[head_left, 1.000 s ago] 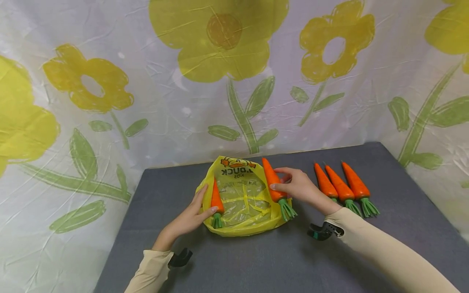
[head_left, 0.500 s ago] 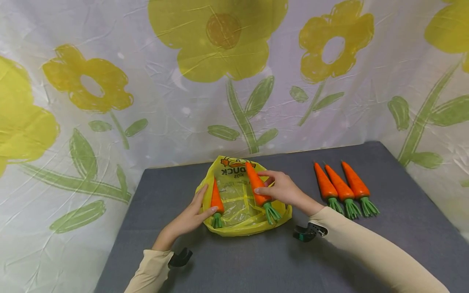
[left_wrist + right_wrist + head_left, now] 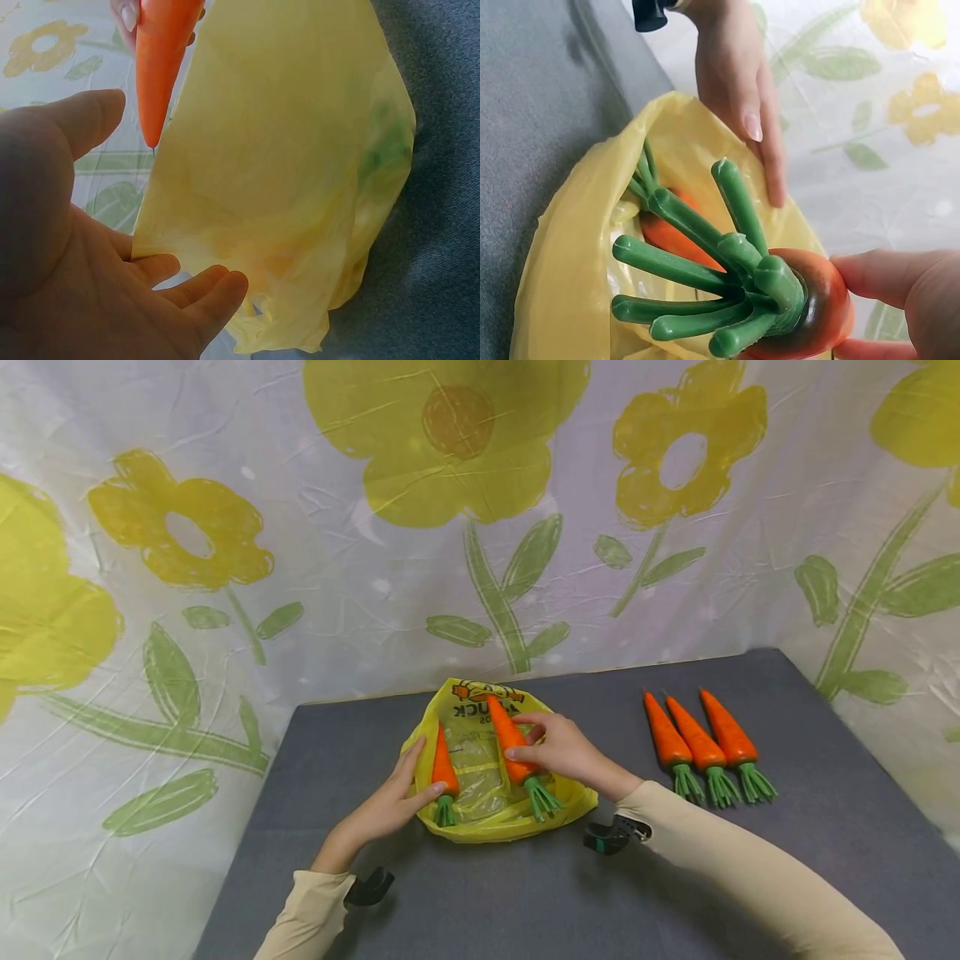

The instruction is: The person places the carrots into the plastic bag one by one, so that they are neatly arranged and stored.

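A yellow plastic bag (image 3: 487, 833) lies on the table with its mouth spread wide. One orange carrot (image 3: 444, 770) with green stalks is inside along its left side. My left hand (image 3: 384, 803) rests against the bag's left edge; in the left wrist view its thumb stands apart from the fingers, which touch the plastic. With thumb and fingers my right hand (image 3: 568, 750) pinches a second carrot (image 3: 504, 731) near its thick end, over the bag's opening. This carrot's tip points away from me, and its green stalks (image 3: 727, 277) face the right wrist camera.
Three more carrots (image 3: 666, 735) lie side by side on the dark grey table (image 3: 487, 902), right of the bag. Behind the table hangs a white cloth (image 3: 360, 610) printed with yellow flowers.
My right hand has moved left with its carrot, from the bag's right edge to over the middle of the opening. My left hand and the bag stay in place.
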Available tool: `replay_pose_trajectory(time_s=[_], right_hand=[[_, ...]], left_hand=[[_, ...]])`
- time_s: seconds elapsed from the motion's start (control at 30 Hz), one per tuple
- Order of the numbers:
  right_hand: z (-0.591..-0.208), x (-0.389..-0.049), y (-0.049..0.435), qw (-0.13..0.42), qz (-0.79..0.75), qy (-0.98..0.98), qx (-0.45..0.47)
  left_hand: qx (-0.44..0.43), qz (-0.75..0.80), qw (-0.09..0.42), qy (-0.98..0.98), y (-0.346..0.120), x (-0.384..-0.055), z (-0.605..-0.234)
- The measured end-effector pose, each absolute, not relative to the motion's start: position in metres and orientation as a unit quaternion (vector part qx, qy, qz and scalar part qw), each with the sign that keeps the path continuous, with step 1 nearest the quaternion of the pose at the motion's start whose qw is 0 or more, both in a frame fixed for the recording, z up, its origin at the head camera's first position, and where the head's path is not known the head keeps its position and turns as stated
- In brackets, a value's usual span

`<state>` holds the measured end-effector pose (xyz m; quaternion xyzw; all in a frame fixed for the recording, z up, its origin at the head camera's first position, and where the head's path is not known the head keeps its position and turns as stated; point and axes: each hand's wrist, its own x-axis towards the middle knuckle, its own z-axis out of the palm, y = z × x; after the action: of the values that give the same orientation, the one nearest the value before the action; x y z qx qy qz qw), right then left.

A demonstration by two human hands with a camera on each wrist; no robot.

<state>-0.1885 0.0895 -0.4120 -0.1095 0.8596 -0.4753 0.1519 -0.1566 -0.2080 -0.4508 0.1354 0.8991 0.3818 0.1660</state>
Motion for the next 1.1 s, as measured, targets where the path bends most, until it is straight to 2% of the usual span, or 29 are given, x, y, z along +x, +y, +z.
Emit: replay_pose_trajectory(time_s=[1.1], right_hand=[[-0.438, -0.205, 0.044, 0.204, -0.553, 0.805, -0.059]], left_hand=[[0.140, 0.389, 0.169, 0.895, -0.206, -0.158, -0.452]])
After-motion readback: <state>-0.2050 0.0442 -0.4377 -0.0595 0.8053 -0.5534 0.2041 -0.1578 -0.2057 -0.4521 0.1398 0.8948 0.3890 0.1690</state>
